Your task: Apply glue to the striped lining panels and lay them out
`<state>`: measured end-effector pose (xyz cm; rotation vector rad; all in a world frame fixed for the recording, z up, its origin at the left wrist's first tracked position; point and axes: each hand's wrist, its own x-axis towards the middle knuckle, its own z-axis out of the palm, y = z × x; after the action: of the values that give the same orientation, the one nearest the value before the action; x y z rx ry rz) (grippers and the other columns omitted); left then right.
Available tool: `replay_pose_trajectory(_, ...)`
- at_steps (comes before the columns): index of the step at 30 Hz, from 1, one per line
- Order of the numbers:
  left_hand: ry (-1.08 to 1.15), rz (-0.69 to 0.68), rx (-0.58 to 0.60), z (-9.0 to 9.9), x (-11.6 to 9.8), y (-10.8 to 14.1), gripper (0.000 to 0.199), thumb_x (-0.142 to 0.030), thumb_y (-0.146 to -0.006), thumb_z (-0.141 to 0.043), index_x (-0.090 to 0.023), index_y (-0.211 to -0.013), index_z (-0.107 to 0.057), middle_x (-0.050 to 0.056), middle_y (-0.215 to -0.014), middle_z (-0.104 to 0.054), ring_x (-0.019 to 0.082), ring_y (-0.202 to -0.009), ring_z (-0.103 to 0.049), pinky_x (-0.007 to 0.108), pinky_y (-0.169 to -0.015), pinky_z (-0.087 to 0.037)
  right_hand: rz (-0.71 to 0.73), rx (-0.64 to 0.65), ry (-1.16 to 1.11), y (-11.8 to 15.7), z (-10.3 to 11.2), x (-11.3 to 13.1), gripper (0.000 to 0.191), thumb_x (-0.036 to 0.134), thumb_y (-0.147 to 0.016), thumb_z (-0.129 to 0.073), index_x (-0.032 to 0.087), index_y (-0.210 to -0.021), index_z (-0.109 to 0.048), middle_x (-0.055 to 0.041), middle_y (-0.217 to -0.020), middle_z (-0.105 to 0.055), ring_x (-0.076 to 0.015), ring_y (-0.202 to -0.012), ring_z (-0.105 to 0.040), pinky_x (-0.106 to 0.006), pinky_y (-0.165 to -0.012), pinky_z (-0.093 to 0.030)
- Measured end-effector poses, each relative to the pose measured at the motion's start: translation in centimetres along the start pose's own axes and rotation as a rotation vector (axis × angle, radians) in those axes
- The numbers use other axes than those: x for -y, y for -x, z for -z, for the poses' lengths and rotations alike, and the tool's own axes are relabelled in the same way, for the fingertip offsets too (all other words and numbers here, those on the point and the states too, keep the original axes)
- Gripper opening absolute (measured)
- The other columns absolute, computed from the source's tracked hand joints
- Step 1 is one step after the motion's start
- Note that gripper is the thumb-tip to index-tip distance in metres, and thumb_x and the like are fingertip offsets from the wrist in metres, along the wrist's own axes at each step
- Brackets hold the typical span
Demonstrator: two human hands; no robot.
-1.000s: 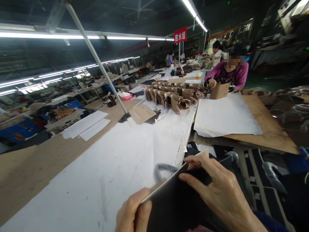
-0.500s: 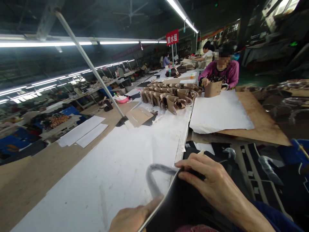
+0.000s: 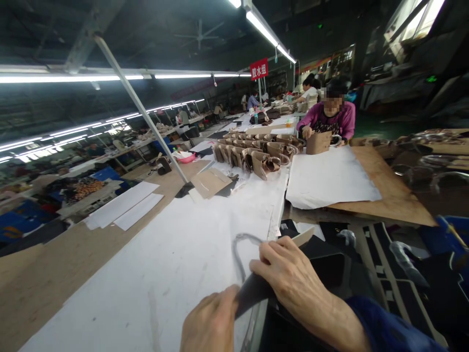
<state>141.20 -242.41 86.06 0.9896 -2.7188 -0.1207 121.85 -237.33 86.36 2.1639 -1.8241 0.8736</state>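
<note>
At the bottom centre my left hand [image 3: 212, 320] is closed on one end of a dark bag piece [image 3: 253, 292]. Fingers of my right hand [image 3: 293, 274] are wrapped over the piece's upper right part, thumb toward the left. A grey curved handle [image 3: 238, 252] arches up behind the piece, over the white table covering [image 3: 183, 254]. Below my right wrist, dark material is in shadow and its outline is unclear.
Rows of brown bags [image 3: 252, 154] stand farther up the table. A person in purple [image 3: 346, 117] holds a brown bag [image 3: 318, 143] at a wooden board [image 3: 395, 190]. Black panels [image 3: 412, 303] lie at the right. A slanted pole [image 3: 142, 110] rises at the left.
The dark piece has tilted and now shows a narrower face between my hands. My left hand has moved up and right; my right hand has shifted slightly left. The whole view has shifted a little.
</note>
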Motion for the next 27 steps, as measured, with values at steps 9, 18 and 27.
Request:
replay_pose_trajectory(9,0.251,0.269,0.107,1.2,-3.2,-3.0,0.043,-0.027,-0.099,-0.029,-0.021,-0.132,-0.056,0.005,-0.077,-0.075,0.026,-0.077,-0.075,0.032,-0.067,-0.052,0.072,-0.202,0.047,0.6,2.8,-1.1,0.012,0.02,-0.099,-0.051,0.018,-0.101,-0.063,-0.0002,-0.08,-0.068,-0.0162,-0.072,-0.06,-0.033,-0.073,-0.037)
replay_pose_trajectory(18,0.666,0.036,0.083,2.2,-1.2,-1.2,0.035,-0.03,-0.1,-0.041,-0.028,-0.127,-0.063,-0.003,-0.07,-0.064,0.009,-0.056,-0.058,0.017,-0.056,-0.045,0.0,-0.213,0.008,1.1,4.6,-2.3,0.011,0.02,-0.095,-0.058,0.021,-0.101,-0.067,-0.0007,-0.082,-0.067,-0.0181,-0.076,-0.058,-0.033,-0.072,-0.035)
replay_pose_trajectory(27,0.665,0.012,0.066,2.4,-1.7,-0.7,0.033,-0.028,-0.1,-0.042,-0.036,-0.125,-0.062,-0.006,-0.072,-0.062,0.007,-0.055,-0.053,0.015,-0.056,-0.042,0.026,-0.195,0.039,1.0,4.3,-2.0,0.013,0.017,-0.095,-0.058,0.021,-0.101,-0.069,-0.0011,-0.081,-0.067,-0.0189,-0.075,-0.058,-0.034,-0.071,-0.034)
